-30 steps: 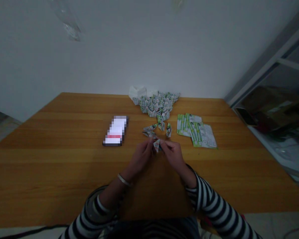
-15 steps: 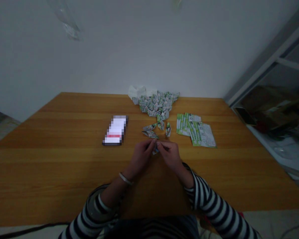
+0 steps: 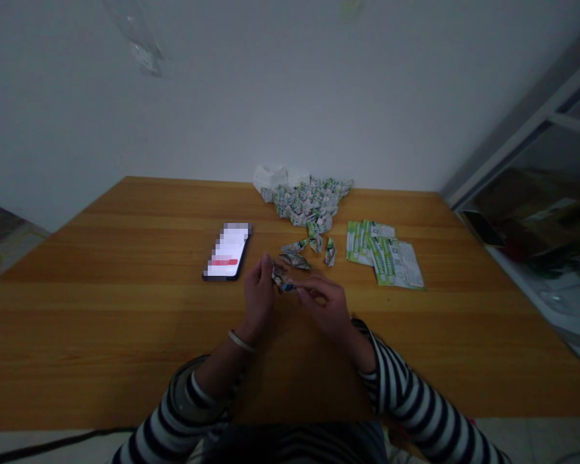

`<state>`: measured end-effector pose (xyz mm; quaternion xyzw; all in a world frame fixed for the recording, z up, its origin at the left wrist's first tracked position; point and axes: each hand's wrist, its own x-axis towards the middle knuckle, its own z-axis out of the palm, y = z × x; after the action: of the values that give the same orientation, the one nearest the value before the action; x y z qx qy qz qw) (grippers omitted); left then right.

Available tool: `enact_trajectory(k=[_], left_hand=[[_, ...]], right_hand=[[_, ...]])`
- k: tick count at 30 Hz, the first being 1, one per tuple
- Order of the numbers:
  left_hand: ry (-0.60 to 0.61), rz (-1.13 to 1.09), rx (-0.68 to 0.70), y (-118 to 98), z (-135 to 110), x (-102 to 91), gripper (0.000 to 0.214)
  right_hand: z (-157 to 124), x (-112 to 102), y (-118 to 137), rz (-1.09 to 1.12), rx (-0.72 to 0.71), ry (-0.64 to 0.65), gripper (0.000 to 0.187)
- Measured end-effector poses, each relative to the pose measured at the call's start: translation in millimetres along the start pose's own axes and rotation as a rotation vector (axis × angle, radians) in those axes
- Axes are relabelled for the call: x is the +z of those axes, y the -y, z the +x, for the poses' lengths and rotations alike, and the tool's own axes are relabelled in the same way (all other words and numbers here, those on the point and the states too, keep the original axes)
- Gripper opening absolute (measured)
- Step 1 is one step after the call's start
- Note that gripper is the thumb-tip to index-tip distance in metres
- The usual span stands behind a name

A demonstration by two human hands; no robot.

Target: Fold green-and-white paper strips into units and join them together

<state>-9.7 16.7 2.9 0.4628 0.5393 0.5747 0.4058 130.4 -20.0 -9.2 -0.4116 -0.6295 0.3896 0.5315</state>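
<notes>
Right between the two bare hands, just above the orange-brown wooden tabletop, sits a small, folded, paper-like piece with a pale print and a blue patch. Its long axis slants from far left to near right, and neither hand is nearer: the left hand grips the left end, fingertips pointing away from the body, while the right hand pinches the right end between thumb and finger. Just beyond them lie loose, pointed, green-and-white folded paper pieces, apart from the one in hand.

Now the murky part: fingers cover both ends of the piece, the light is dim, and its creases blur together. Whether any layer is tucked inside another, I can't tell. The left thumb's exact hold is unclear too.
</notes>
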Motion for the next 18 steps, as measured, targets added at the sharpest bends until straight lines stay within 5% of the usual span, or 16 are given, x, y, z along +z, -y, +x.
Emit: enact_trajectory(k=[7, 12, 18], left_hand=[[0.123, 0.040, 0.142, -4.3, -11.2, 4.8, 0.042], [0.204, 0.059, 0.265, -6.8, -14.2, 4.8, 0.036], [0.188, 0.137, 0.378, -8.4, -14.5, 3.3, 0.028]], right_hand=[[-4.3, 3.4, 4.6, -0.107, 0.015, -0.054, 0.020], [-1.9, 0.4, 9.2, -0.269, -0.147, -0.012, 0.026], [-2.3, 0.8, 7.4, -0.235, -0.123, -0.065, 0.030]])
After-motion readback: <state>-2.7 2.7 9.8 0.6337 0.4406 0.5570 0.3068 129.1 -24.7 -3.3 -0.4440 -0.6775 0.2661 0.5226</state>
